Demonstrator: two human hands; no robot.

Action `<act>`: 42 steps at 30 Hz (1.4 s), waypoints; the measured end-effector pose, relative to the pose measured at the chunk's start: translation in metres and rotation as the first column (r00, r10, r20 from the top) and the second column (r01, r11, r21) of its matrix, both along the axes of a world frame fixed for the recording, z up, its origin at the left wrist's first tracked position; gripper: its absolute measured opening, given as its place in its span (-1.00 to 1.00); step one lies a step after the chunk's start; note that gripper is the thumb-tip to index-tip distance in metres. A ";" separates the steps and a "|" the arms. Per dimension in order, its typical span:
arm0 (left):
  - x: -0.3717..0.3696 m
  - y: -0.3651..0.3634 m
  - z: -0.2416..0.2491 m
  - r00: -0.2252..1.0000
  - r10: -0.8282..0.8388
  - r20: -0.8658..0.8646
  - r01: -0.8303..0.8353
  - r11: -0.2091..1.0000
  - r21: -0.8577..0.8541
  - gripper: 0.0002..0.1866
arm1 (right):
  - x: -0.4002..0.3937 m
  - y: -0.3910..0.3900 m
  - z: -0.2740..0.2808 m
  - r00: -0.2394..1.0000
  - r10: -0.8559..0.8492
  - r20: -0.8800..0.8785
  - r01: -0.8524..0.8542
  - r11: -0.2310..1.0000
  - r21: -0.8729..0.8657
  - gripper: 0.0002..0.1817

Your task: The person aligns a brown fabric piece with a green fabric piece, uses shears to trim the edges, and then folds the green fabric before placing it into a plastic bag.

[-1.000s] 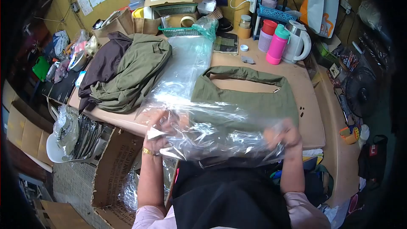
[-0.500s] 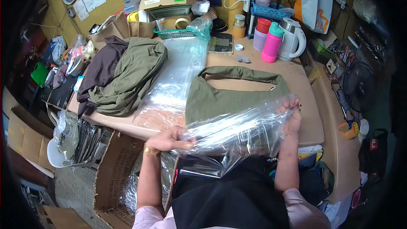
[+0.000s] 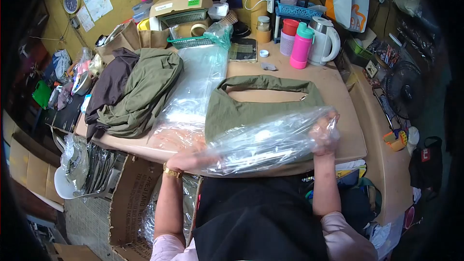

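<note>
Now we hold a crinkled clear plastic bag (image 3: 261, 142) over the lower part of a flat olive-green cloth bag (image 3: 251, 111) on the tan tabletop (image 3: 345, 116): left hand (image 3: 191, 160) pinching one end, right hand (image 3: 323, 133) gripping the other.

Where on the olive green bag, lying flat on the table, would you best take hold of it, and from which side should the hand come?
Probably the strap loop of the olive green bag, reached from the far side of the table. It arches clear of the body with an open gap beneath for fingers, while the near part lies under the clear plastic bag held by the left hand and right hand.
</note>
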State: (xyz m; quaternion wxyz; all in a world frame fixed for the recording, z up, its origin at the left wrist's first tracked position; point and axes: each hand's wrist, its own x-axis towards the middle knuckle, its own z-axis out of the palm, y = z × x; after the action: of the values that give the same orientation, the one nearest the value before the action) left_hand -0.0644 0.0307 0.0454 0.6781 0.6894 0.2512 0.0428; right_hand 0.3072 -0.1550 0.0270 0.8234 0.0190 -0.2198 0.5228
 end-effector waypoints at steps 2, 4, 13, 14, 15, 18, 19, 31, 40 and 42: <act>-0.005 0.013 0.002 0.862 0.406 0.303 -0.363 0.912 -0.189 -0.80 | 0.001 -0.003 0.000 0.895 0.211 0.392 -0.172 0.976 -0.133 -0.47; -0.006 0.028 0.010 0.677 0.568 0.468 -0.408 0.819 -0.403 -0.80 | -0.001 -0.007 -0.001 0.770 0.321 0.551 -0.232 0.946 -0.227 -0.48; 0.003 -0.004 0.011 0.972 -0.162 0.173 0.181 0.978 -0.102 -0.70 | -0.008 -0.001 0.031 0.998 0.063 -0.020 -0.065 0.991 -0.115 -0.50; -0.007 0.005 0.000 0.971 -0.162 0.174 0.182 0.978 -0.103 -0.70 | -0.006 0.002 0.035 0.957 0.291 0.012 -0.288 0.938 0.194 -0.50; -0.028 0.021 -0.022 0.966 0.049 0.255 -0.007 0.987 -0.161 -0.73 | -0.008 -0.005 0.041 0.920 0.392 -0.015 -0.386 0.912 0.137 -0.55; -0.053 0.041 -0.048 0.537 0.514 0.669 -0.237 0.853 -0.465 -0.61 | 0.026 -0.028 0.023 0.613 0.287 0.736 -0.128 0.955 -0.267 -0.44; -0.046 0.027 -0.036 0.468 0.478 0.743 -0.212 0.877 -0.431 -0.51 | 0.011 -0.031 0.035 0.542 0.151 0.827 -0.074 0.989 -0.132 -0.56; -0.010 0.008 0.056 0.734 0.297 0.612 -0.460 0.879 0.125 -0.61 | 0.064 -0.039 0.075 0.713 -0.132 0.688 0.265 0.960 -0.090 -0.41; 0.092 -0.070 -0.027 0.653 0.549 0.523 -0.758 0.491 0.431 -0.30 | -0.009 -0.038 -0.024 -0.631 0.535 0.562 0.729 0.656 0.195 -0.24; 0.124 -0.091 -0.035 0.761 0.425 0.490 -0.647 0.448 0.617 -0.30 | -0.027 -0.059 -0.017 -0.531 0.556 0.640 0.786 0.605 0.126 -0.20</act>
State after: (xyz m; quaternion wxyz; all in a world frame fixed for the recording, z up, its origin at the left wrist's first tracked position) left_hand 0.0593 -0.0599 0.0105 0.3017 0.7767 0.3230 0.4487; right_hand 0.2797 -0.2141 0.0097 0.1591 -0.8090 -0.5599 0.0815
